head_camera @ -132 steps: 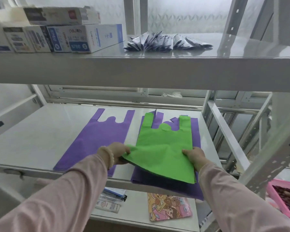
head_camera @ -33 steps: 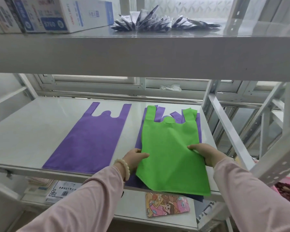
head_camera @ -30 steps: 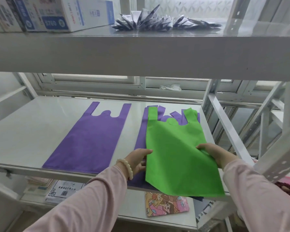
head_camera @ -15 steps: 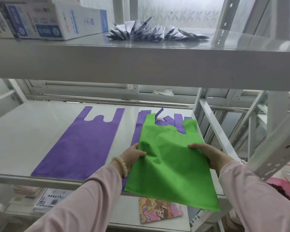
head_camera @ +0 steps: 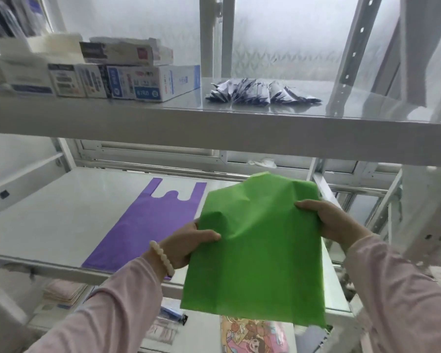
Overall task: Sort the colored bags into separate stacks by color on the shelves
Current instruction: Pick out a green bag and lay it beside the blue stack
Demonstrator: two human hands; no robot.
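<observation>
Head view: green bag point(head_camera: 259, 250) pinched between left hand point(head_camera: 189, 244) and right hand point(head_camera: 332, 221), above purple bag point(head_camera: 148, 225).

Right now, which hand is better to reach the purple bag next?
Left, probably. The left hand grips the green bag on the side next to the purple bag. The right hand grips the far side, away from it.

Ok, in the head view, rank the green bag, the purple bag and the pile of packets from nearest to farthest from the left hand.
1. The green bag: held by the left hand at its left edge.
2. The purple bag: flat on the middle shelf, just left of that hand.
3. The pile of packets: up on the top shelf, farthest.
</observation>
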